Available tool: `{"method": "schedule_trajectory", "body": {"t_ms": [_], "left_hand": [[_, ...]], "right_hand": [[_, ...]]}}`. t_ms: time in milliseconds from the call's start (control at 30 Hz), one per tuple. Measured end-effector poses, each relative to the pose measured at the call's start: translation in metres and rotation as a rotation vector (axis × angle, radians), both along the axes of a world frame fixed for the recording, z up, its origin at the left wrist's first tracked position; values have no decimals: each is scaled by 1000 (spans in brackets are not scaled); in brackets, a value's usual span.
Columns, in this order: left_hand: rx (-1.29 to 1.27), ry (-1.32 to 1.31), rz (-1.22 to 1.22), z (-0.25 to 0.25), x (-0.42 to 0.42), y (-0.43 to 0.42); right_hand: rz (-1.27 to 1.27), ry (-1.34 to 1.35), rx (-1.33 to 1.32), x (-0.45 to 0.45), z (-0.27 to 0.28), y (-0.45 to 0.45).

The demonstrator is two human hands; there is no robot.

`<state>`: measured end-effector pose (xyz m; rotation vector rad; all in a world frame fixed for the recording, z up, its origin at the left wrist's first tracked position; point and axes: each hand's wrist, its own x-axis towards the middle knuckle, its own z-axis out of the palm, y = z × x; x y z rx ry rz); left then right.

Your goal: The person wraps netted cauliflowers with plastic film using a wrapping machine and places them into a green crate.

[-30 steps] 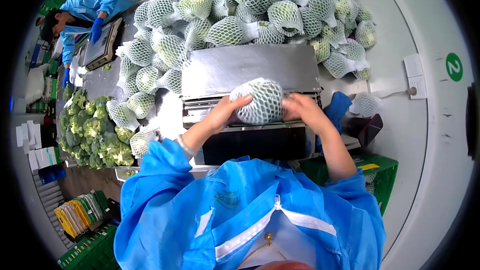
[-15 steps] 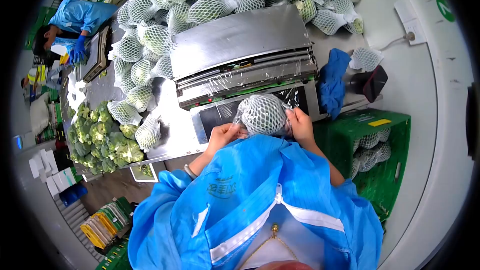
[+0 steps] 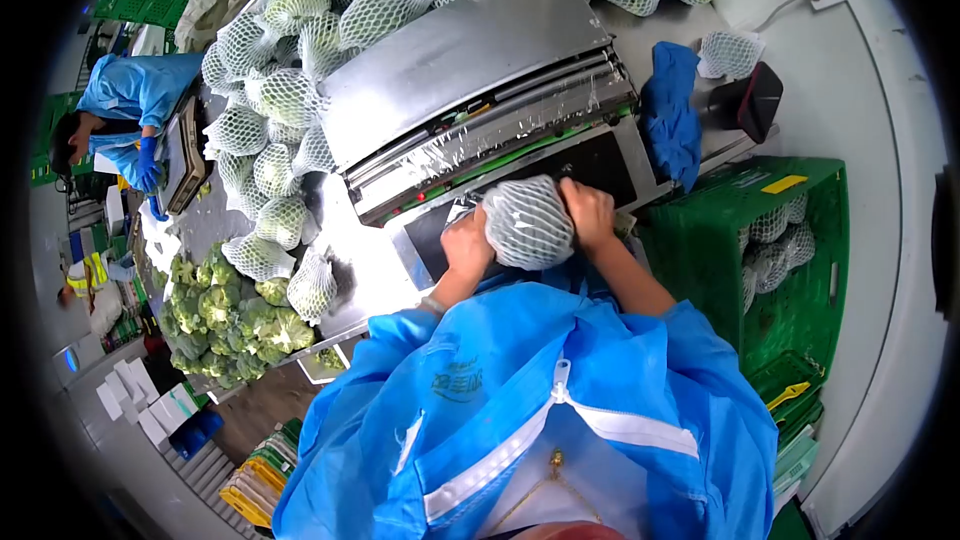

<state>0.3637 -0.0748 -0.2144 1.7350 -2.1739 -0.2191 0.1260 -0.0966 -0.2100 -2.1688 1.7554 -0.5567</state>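
A round vegetable head in a white foam net [image 3: 528, 223], with clear film stretched over it, is held in front of my chest at the wrapping machine's near edge. On its left side my left hand [image 3: 468, 245] is closed, with the fingers curled against it. My right hand [image 3: 588, 212] grips the opposite side, fingers bent over the edge. Just beyond is the metal film-wrapping machine [image 3: 470, 70], with torn film along its rollers and a dark plate in front. The fingertips of both hands are partly hidden.
Several foam-netted vegetable heads [image 3: 292, 95] are heaped behind and left of the machine. Bare broccoli heads [image 3: 225, 320] lie at the left table corner. A blue cloth [image 3: 670, 110] and a green crate [image 3: 790, 320] with netted heads are right. A co-worker [image 3: 140, 100] in blue gloves works far left.
My hands have gone from holding loose film at the sides to gripping the netted head, and the film is now drawn tight over it. My view has tilted and shifted.
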Motion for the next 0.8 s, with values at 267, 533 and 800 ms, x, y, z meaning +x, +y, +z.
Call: {"method": "schedule_trajectory", "body": {"t_ms": [267, 533, 800], "left_hand": [[99, 905, -426, 111, -9, 8], [621, 1146, -318, 140, -67, 17], [1008, 1124, -584, 154, -165, 46]], "right_hand": [[37, -1365, 943, 33, 102, 44], [493, -1052, 149, 16, 183, 54], [135, -431, -213, -85, 234, 113]]}}
